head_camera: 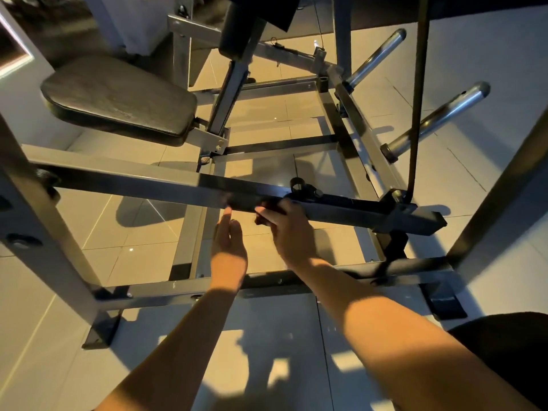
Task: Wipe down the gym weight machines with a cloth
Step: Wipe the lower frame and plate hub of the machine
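Gripping what looks like a dark cloth (261, 217), mostly hidden under curled fingers, the right hand (289, 232) clamps it against the near face of the machine's long square bar (154, 185), about midway along the bar. The left hand (228, 247) is just beside it toward the bar's bolted end, fingers straight and holding nothing, one fingertip touching the bar's lower edge. To wipe this stretch well, I would keep the cloth folded around the bar's edge so top, front and underside are covered in one pass, and let the free hand steady the bar so it does not swing on its pivot. A round knob (297, 185) stands on the bar just beyond the right hand; the cloth probably needs to work around it rather than skip past. Behind the bar sits the black seat pad (118, 99), beyond its far end two chrome pegs (439, 117), and below it the base rail (166, 292) on the tiled floor.
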Available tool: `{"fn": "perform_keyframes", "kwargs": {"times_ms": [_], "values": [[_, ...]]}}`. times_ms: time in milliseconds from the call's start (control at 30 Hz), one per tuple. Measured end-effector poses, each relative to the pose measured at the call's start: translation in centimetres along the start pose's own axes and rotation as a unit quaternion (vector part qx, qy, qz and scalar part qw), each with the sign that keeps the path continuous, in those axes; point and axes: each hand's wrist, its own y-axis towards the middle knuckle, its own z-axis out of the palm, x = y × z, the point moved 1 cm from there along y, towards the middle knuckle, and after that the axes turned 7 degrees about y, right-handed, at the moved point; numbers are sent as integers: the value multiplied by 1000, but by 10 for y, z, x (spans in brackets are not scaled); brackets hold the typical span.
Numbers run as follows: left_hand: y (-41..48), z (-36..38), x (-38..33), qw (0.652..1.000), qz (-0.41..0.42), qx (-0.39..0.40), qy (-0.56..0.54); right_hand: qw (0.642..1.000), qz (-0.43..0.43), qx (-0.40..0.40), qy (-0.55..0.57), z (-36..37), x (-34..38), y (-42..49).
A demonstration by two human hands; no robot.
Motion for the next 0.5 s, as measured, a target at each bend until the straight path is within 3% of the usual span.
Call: {"fn": "perform_keyframes", "kwargs": {"times_ms": [100, 167, 267, 500], "values": [[-5, -4, 0, 999, -3, 2, -54, 993, 112, -39, 9, -17, -32, -27], [-11, -3, 3, 995, 11, 8, -95, 996, 77, -44, 20, -19, -16, -22], [-12, 0, 9, 987, -6, -18, -159, 996, -59, -49, 39, -4, 30, 18], [-4, -22, 9, 950, -74, -57, -298, 997, -73, 4, -23, 28, 74, 53]]}}
